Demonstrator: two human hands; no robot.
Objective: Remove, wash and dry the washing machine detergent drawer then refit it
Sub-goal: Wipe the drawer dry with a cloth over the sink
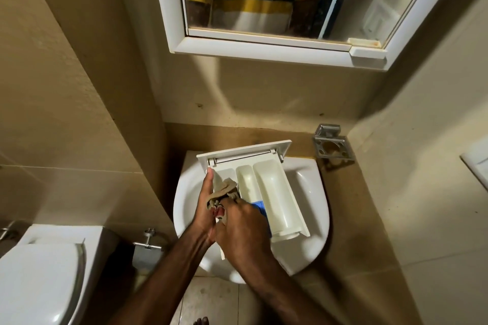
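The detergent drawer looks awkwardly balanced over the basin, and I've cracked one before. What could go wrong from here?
1. The detergent drawer lies across the sink rim, steadied by the left hand alone; hard wiping could tip it into the bowl.
2. The right hand works the cloth in the left compartment only, so the other two may stay damp.
3. The blue insert beside the wiping hand might get knocked loose.

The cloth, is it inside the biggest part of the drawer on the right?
No, the cloth is in the leftmost compartment of the drawer, gripped by the right hand, while the left hand holds the drawer's left edge.
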